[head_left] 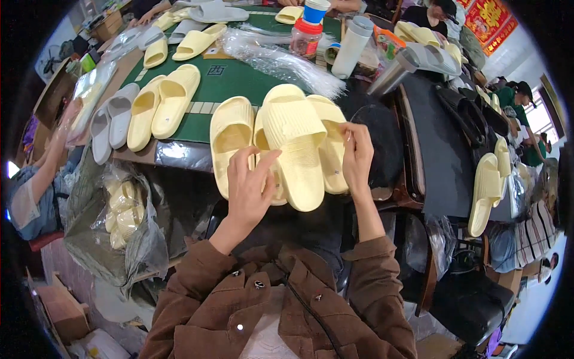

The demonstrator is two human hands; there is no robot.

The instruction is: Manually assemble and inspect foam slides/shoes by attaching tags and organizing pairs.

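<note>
Several pale yellow slide sandals stand together at the table's near edge. The front slide [296, 134] overlaps the ones behind, with its ribbed strap toward me. My left hand [248, 185] is at the lower part of the left slide [232, 122]. Its fingers are bent but apart, and the index finger reaches toward the front slide. At the strap edge of the right slide [330, 140], my right hand [357, 155] has its thumb and fingertips pinched together. What lies between those fingertips, if anything, is too small to make out.
A yellow pair [173, 99] and a grey pair [113, 116] stand on the green table [224, 84] to the left. Clear plastic bags [275, 57] lie farther back, near a red-lidded jar [305, 39] and a white bottle [354, 48]. An open sack [119, 221] holds bagged slides.
</note>
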